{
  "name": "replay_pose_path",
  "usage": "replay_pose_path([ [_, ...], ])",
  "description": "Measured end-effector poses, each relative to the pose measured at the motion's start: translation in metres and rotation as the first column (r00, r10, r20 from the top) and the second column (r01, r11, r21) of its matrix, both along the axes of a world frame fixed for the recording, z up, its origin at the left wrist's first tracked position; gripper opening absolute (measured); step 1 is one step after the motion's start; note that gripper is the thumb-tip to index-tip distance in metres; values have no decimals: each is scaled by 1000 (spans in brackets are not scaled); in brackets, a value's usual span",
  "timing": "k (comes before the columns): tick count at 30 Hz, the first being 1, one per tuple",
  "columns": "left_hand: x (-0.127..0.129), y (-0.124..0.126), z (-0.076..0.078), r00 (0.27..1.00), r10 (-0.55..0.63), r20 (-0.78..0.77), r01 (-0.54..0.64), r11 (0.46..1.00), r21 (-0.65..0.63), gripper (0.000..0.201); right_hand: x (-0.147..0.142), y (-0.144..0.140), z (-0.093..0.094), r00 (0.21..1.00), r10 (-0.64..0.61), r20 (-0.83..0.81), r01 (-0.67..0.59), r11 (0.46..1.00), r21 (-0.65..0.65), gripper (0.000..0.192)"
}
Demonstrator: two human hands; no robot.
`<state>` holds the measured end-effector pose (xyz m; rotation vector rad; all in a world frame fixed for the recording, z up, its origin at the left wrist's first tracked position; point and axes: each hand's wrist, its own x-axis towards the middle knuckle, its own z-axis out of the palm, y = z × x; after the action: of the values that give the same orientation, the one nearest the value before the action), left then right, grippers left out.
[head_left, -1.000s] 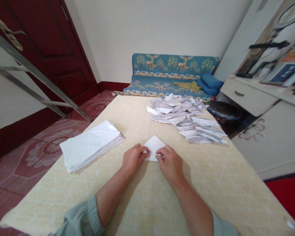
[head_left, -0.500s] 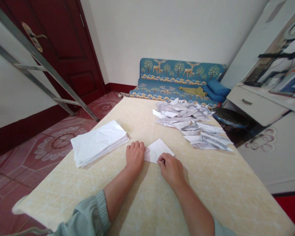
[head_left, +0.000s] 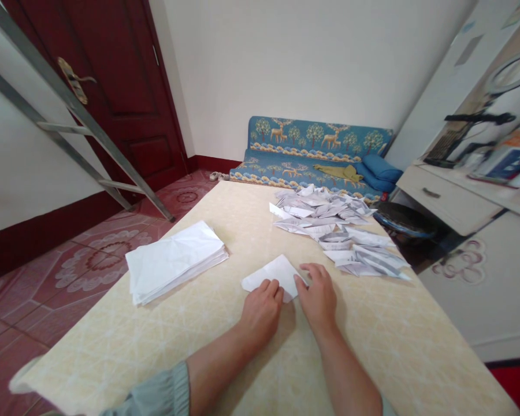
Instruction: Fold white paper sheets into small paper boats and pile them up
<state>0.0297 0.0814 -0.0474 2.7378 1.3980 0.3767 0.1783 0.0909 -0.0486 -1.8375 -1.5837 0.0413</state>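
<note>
A partly folded sheet of white paper [head_left: 275,270] lies on the table in the middle, its upper edge coming to a point. My left hand [head_left: 263,306] rests over the paper's near edge, its fingers curled together and closed on it. At the paper's right corner is my right hand [head_left: 319,297], with thumb and forefinger spread apart and the thumb touching the edge. Left of my hands sits a stack of white sheets [head_left: 177,260]. Farther off to the right, a heap of folded papers [head_left: 325,211] with grey print spreads along the table.
A pale yellow patterned cloth covers the table [head_left: 164,346]. Behind it stands a blue sofa [head_left: 316,150] with deer on it. A metal ladder [head_left: 108,150] leans at the left by a dark red door [head_left: 117,86]. A round black stool [head_left: 405,218] and white cabinet [head_left: 455,190] are to the right.
My left hand has moved right and nearer onto the paper's near edge. The paper has turned and lies differently folded. My right thumb and forefinger have spread from a pinch.
</note>
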Motion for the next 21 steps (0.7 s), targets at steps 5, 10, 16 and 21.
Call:
replay_pose_path([
  [5, 1, -1, -2, 999, -43, 23, 44, 999, -24, 15, 15, 12, -4, 999, -21, -49, 12, 985, -171, 44],
  [10, -2, 3, 1, 986, -39, 162, 53, 995, -83, 19, 20, 12, 4, 998, 34, -57, -47, 968, -246, 37],
  [16, -24, 33, -1, 864, -16, 502, 110, 981, -159, 22, 12, -21, 15, 805, 103, -584, -449, 748, -489, 24],
  [21, -39, 51, -6, 817, 1, 577, 139, 970, -198, 19, 1, -36, 30, 645, 253, -721, -715, 531, -454, 16],
])
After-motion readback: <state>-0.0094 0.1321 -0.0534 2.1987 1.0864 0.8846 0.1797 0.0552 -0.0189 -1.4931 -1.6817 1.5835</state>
